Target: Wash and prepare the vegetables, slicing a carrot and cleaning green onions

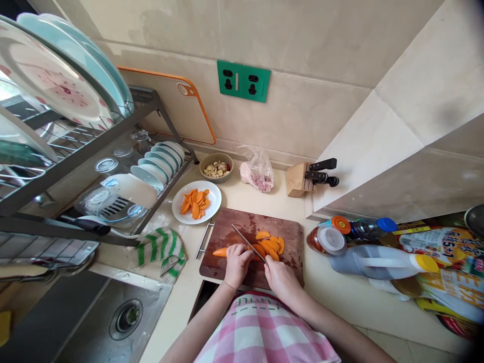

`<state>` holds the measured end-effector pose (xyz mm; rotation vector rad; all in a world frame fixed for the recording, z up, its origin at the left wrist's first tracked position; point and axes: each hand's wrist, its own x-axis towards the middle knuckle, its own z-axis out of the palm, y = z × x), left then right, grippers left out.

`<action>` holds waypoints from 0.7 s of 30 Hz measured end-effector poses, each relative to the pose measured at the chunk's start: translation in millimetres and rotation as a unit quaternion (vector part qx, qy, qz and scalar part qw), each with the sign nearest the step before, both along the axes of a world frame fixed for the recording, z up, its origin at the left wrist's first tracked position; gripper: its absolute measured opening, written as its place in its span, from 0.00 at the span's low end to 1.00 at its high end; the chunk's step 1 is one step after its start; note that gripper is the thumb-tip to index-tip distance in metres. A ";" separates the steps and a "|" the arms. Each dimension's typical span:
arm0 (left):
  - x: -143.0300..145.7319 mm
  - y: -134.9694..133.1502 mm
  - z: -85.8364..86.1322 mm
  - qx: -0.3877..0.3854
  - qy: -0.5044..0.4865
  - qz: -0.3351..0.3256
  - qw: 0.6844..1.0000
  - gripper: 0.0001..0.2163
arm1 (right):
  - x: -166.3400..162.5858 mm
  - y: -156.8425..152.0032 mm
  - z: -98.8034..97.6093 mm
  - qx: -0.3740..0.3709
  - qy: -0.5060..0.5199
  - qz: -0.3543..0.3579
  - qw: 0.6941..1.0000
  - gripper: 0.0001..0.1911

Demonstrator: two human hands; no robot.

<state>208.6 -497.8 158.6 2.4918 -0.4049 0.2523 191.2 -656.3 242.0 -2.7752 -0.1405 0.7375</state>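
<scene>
A wooden cutting board (223, 229) lies on the counter in front of me. My left hand (238, 261) is closed over a carrot (220, 252), whose tapered end sticks out to the left. In my right hand (280, 276) is the handle of a kitchen knife (247, 242). Its blade slants up and to the left, right beside my left fingers, at the carrot's cut end. Carrot slices (271, 245) lie in an overlapping heap on the board, to the right of the blade. The knife's handle is mostly hidden by my fingers.
Behind the board stand a white plate (216, 194) of carrot slices, a bowl (204, 164) of garlic cloves, bagged meat (257, 174) and a knife block (297, 180). A dish rack (151, 222), striped cloth (162, 252) and sink (151, 302) are left; bottles (378, 262) crowd the right.
</scene>
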 end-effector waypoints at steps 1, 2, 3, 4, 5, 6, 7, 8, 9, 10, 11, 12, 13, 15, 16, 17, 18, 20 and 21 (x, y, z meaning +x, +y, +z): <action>-0.2 0.1 -0.6 -0.001 0.001 0.001 1.000 0.08 | 2.6 3.8 -4.5 -0.003 -0.002 -0.004 1.000 0.13; -0.3 0.3 -1.2 -0.004 0.002 0.001 1.000 0.08 | 5.5 6.7 -8.5 -0.001 -0.005 -0.006 1.000 0.13; -0.4 0.5 -1.7 -0.008 0.003 0.000 1.000 0.09 | 8.2 8.3 -11.1 0.006 -0.007 -0.008 1.000 0.13; -0.4 0.7 -2.0 -0.013 0.005 -0.002 1.000 0.09 | 10.4 8.2 -12.0 0.015 -0.009 -0.009 1.000 0.12; -0.3 0.9 -2.0 -0.019 0.007 -0.003 1.000 0.09 | 11.7 6.6 -10.9 0.023 -0.010 -0.010 1.000 0.12; -0.2 1.0 -1.8 -0.025 0.009 -0.003 1.000 0.08 | 11.9 3.7 -8.2 0.029 -0.010 -0.010 0.999 0.11; 0.0 1.2 -1.5 -0.030 0.009 -0.003 1.000 0.08 | 11.0 0.0 -4.2 0.033 -0.009 -0.009 0.999 0.11; 0.2 1.2 -1.1 -0.034 0.009 -0.003 0.999 0.08 | 9.2 -3.9 0.5 0.033 -0.009 -0.007 0.999 0.10; 0.4 1.2 -0.7 -0.038 0.009 -0.003 0.999 0.08 | 6.8 -7.3 5.1 0.033 -0.008 -0.003 0.999 0.11; 0.6 1.2 -0.4 -0.040 0.009 -0.004 0.999 0.08 | 4.2 -9.6 8.9 0.032 -0.006 0.001 0.999 0.11; 0.8 1.1 -0.4 -0.043 0.009 -0.005 0.999 0.08 | 2.1 -10.4 11.3 0.030 -0.002 0.006 1.000 0.12; 0.9 1.1 -0.5 -0.043 0.010 -0.006 0.999 0.08 | 0.6 -9.6 11.8 0.027 0.005 0.007 1.000 0.12; 0.8 1.1 -0.8 -0.043 0.010 -0.006 0.999 0.09 | 0.2 -7.1 10.6 0.021 0.012 0.006 1.000 0.12; 0.6 1.3 -1.7 -0.037 0.010 -0.005 0.999 0.10 | 2.6 1.0 3.5 0.008 0.020 -0.005 1.000 0.13; 0.4 1.5 -2.2 -0.033 0.011 -0.004 0.999 0.10 | 5.0 5.3 -1.0 0.003 0.019 -0.010 1.000 0.13; 0.3 1.9 -2.5 -0.030 0.012 -0.005 0.999 0.10 | 7.6 9.0 -5.4 0.003 0.015 -0.013 1.000 0.13; 0.1 2.3 -2.6 -0.028 0.014 -0.007 0.999 0.10 | 10.3 11.4 -8.7 0.008 0.009 -0.014 1.000 0.13; 0.1 3.1 -2.1 -0.030 0.017 -0.012 0.999 0.10 | 14.1 11.2 -10.6 0.021 -0.005 -0.012 1.000 0.12; 0.2 3.4 -1.6 -0.033 0.017 -0.014 0.999 0.10 | 14.9 8.7 -8.9 0.025 -0.011 -0.013 1.000 0.11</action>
